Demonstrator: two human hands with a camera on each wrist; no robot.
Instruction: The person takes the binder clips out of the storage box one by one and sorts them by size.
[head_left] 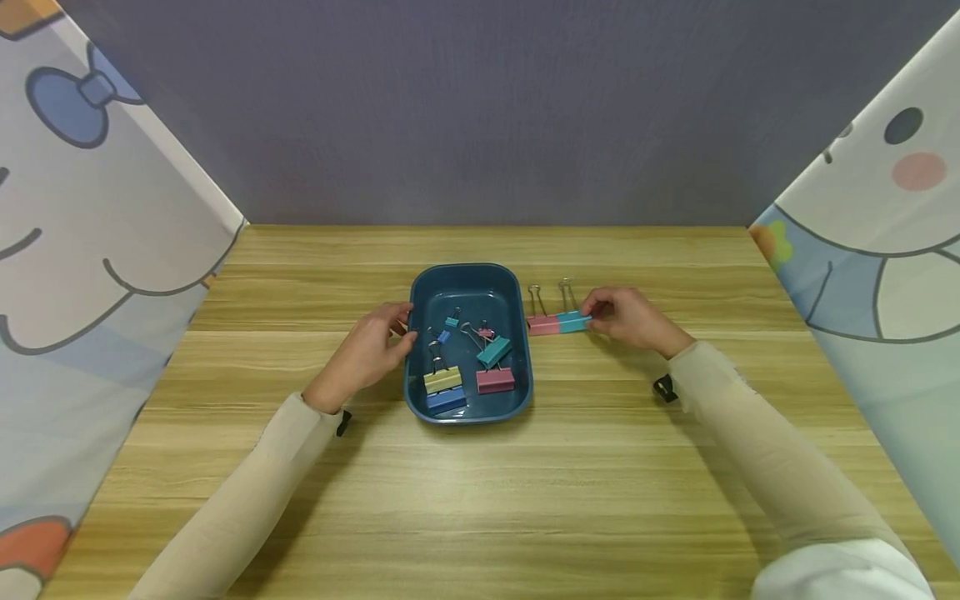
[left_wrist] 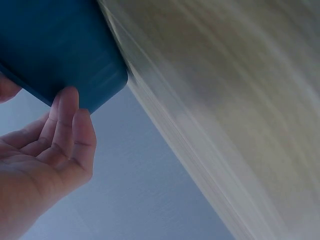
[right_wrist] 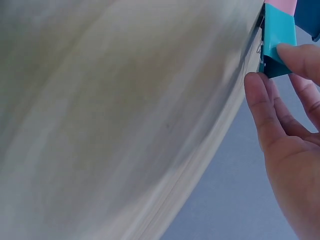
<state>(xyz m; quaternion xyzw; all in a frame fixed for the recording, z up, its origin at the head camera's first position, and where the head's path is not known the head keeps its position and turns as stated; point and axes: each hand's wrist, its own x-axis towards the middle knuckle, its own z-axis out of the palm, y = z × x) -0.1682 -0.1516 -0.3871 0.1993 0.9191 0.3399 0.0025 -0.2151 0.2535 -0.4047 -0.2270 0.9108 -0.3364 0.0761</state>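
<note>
A dark blue tray [head_left: 468,419] stands near the table's middle with several binder clips in it. Among them are a yellow clip [head_left: 442,380], a blue clip [head_left: 447,400], a teal clip [head_left: 494,352], a larger pink clip [head_left: 496,381] and a few tiny ones. My left hand [head_left: 365,350] rests its fingertips against the tray's left side, fingers loosely bent. Right of the tray, a pink binder clip [head_left: 543,325] and a teal binder clip [head_left: 572,322] lie end to end, wire handles pointing away. My right hand [head_left: 628,317] pinches the teal one's right end between thumb and fingers.
A wood-grain table [head_left: 480,517] lies beneath everything. Behind it rises a grey-blue panel [head_left: 480,117], with cartoon-printed sheets [head_left: 135,217] at either side. Black wrist straps show at both cuffs.
</note>
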